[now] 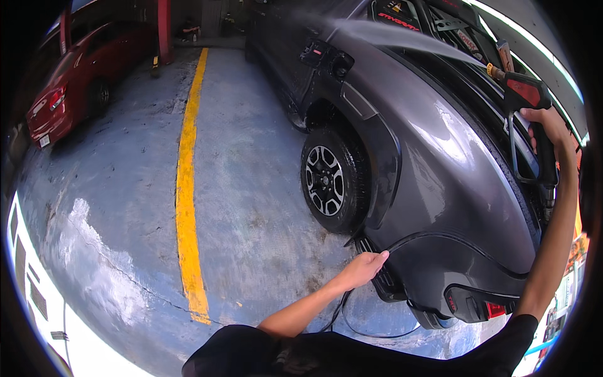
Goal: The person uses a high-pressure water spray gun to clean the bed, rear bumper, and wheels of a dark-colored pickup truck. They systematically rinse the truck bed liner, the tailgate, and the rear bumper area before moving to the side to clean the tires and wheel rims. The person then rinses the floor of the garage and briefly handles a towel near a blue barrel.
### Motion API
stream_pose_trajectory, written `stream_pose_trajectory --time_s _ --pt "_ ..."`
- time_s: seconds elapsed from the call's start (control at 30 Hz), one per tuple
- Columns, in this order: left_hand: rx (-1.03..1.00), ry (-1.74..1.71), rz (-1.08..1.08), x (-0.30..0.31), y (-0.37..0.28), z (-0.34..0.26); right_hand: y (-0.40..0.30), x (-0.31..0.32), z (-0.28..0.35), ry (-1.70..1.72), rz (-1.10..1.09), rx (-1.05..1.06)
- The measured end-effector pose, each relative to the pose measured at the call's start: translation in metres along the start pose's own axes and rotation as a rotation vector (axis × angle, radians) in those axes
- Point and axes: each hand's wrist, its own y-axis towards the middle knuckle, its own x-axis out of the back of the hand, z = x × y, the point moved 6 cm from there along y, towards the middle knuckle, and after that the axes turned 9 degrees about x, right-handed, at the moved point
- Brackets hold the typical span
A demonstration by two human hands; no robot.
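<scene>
My right hand (549, 127) is closed around the grip of a pressure washer spray gun (530, 92), held up at the right. A white fan of water (414, 40) leaves its nozzle towards the upper left, over the side of a dark grey pickup truck (452, 179). My left hand (370, 268) grips a black hose (438, 234), which curves across the truck's rear corner. Below that hand the hose hangs to the floor. The truck's fuel flap (318, 53) stands open above the rear wheel (325, 180).
A red car (85, 77) is parked at the upper left beside a red post (165, 30). A yellow line (187, 184) crosses the blue-grey floor. In the dim background a person (188, 29) is low down near the wall. Loops of hose (377, 335) lie behind the truck.
</scene>
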Motion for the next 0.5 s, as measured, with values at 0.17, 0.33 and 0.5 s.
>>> stream_pose_trajectory --time_s 0.17,0.33,0.5 --pt "0.039 -0.041 0.020 0.013 -0.006 -0.002 0.008 -0.012 0.019 0.043 0.054 0.023" --pt "0.019 -0.092 -0.005 0.026 0.001 -0.004 0.037 -0.027 0.035 0.041 0.080 0.090" --pt "0.035 -0.118 -0.047 0.053 0.016 -0.006 0.071 -0.054 0.057 -0.022 0.083 0.104"
